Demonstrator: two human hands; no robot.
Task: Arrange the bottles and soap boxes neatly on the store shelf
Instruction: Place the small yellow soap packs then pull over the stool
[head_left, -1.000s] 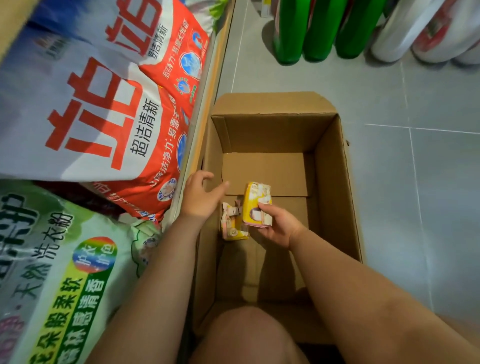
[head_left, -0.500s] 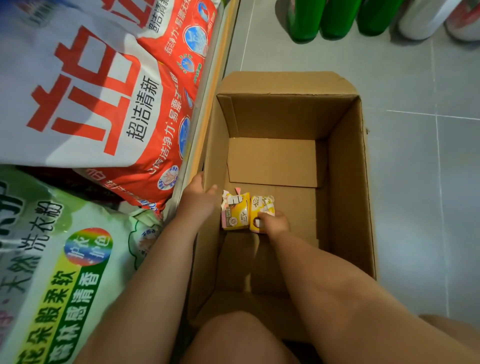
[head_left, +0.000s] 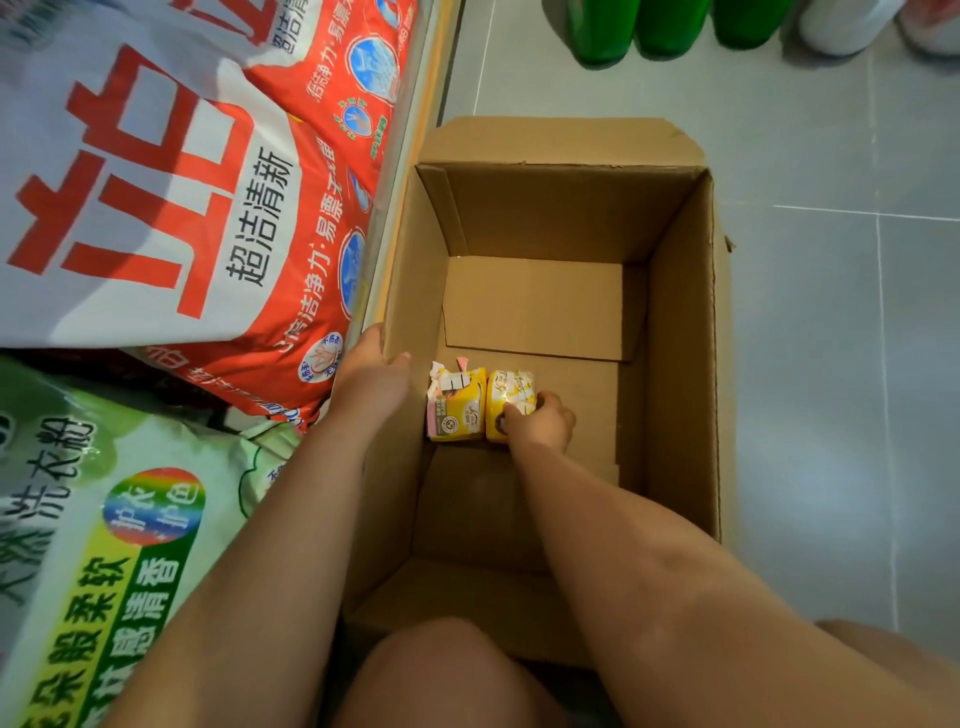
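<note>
Two yellow soap boxes lie side by side on the bottom of an open cardboard carton (head_left: 680, 322) on the floor. My right hand (head_left: 540, 423) reaches down into the carton and grips the right soap box (head_left: 511, 397), fingers curled over its right edge. The left soap box (head_left: 454, 410), with a torn white and pink top, touches it. My left hand (head_left: 371, 382) rests with relaxed fingers on the carton's left wall rim, holding nothing.
Large red-and-white detergent bags (head_left: 208, 208) and a green detergent bag (head_left: 104, 545) fill the low shelf on the left. Green bottles (head_left: 670, 26) and white bottles (head_left: 836, 26) stand on the grey tiled floor beyond the carton. My knee (head_left: 441, 675) is at the bottom.
My right hand lowered the soap box it held above the carton floor down beside the other one. My left hand dropped onto the carton's left wall. The camera leaned forward.
</note>
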